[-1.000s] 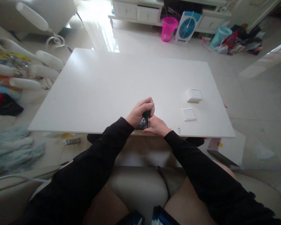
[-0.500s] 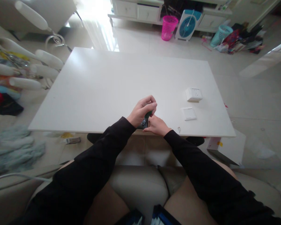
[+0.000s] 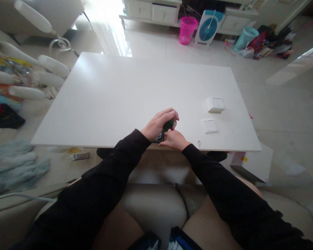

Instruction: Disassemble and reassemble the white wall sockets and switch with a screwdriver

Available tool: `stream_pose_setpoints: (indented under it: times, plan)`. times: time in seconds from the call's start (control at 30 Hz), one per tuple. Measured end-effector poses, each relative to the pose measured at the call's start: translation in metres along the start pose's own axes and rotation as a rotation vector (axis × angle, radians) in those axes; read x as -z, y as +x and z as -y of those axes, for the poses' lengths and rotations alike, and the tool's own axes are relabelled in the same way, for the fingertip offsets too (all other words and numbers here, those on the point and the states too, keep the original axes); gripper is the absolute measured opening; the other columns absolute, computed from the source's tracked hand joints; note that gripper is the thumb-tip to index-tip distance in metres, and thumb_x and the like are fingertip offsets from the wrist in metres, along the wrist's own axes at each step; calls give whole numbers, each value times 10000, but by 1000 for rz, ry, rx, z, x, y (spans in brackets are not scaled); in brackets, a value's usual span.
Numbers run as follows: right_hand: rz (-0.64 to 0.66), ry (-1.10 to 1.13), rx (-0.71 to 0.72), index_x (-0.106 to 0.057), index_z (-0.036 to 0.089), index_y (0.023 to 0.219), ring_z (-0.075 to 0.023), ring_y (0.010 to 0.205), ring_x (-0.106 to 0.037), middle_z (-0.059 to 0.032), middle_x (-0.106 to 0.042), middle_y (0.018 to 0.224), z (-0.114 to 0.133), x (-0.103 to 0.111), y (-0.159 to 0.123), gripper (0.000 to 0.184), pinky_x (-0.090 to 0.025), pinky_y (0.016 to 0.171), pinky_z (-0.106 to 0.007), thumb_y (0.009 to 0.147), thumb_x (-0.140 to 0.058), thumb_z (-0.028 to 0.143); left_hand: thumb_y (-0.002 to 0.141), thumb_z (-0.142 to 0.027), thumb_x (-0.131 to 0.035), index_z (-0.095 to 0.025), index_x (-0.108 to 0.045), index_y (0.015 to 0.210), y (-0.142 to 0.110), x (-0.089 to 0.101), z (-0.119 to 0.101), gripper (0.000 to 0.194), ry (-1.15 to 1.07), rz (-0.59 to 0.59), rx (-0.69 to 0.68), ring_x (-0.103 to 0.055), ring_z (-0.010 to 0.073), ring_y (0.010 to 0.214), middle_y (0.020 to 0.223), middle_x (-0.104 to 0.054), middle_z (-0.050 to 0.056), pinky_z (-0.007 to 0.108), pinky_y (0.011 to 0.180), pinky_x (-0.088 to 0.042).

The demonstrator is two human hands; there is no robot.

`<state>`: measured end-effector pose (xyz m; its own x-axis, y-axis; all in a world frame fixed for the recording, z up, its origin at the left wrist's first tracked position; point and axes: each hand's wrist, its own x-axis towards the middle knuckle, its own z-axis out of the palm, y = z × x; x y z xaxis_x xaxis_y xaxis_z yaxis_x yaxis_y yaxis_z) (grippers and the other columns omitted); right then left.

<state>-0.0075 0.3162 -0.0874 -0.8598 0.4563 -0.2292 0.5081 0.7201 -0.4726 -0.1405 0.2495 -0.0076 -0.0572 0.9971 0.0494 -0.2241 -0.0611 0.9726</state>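
1. Glossy white rectangular table (image 3: 114, 100) mid-frame from where I'm standing.
2. Dark block (image 3: 158, 140), just below centre, partly hidden.
3. Left hand (image 3: 160, 121) arched, loosely gripping a rounded green handle (image 3: 168, 125); right hand (image 3: 175, 139) holding the block's side.

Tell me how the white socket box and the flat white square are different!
The socket box is thick, but the white square is thin. The socket box has small dark marks on its face; the white square looks plain. The socket box sits farther away than the white square. Both lie on the table.
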Motion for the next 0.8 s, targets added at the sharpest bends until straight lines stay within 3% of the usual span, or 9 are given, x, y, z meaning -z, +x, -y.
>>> stream_pose_setpoints:
  times: [0.2, 0.3, 0.43, 0.53, 0.7, 0.8]
  plan:
    - [-35, 45, 39, -590, 182, 1294, -342, 1146, -680, -152, -621, 1314, -3, -3, 2, 687, -591, 933, -448, 719, -904, 391, 867, -495, -615, -217, -473, 738, 1, 4, 7, 337, -4, -64, -35, -499, 103, 575, 627, -534, -33, 266, 598, -441]
    - [-47, 80, 60, -509, 196, 1392, -340, 1223, -640, -152, -563, 1406, -5, -5, 2, 824, -571, 995, -468, 697, -915, 369, 871, -517, -633, -207, -484, 722, 3, 6, 8, 374, 7, -153, -22, -568, 104, 641, 694, -563, -17, 267, 654, -498]
    - [-33, 101, 57, -532, 185, 1362, -337, 1228, -634, -147, -549, 1401, -4, -3, 1, 803, -566, 1007, -467, 684, -924, 365, 875, -595, -661, -188, -568, 739, 6, 7, 5, 439, 73, -234, -18, -586, 105, 644, 685, -579, -3, 257, 647, -505]
    - [-29, 91, 43, -529, 172, 1366, -345, 1213, -641, -151, -567, 1367, -1, 0, 1, 813, -576, 985, -468, 684, -925, 370, 893, -632, -630, -183, -620, 834, 6, 7, 3, 452, 69, -197, -19, -609, 119, 670, 714, -615, 11, 263, 646, -502]
    - [-16, 70, 49, -502, 159, 1395, -367, 1259, -617, -174, -569, 1380, -2, -1, 2, 826, -563, 1005, -482, 706, -908, 366, 969, -617, -468, -219, -544, 872, 5, 4, 6, 417, 11, -140, -29, -534, 113, 590, 657, -560, -27, 271, 612, -464]
    - [-10, 63, 47, -522, 160, 1374, -364, 1248, -622, -182, -568, 1392, -2, -2, 2, 788, -560, 1006, -481, 717, -900, 373, 941, -550, -535, -219, -494, 813, 4, 2, 8, 357, -12, -119, -51, -499, 101, 575, 654, -546, -35, 259, 591, -426]
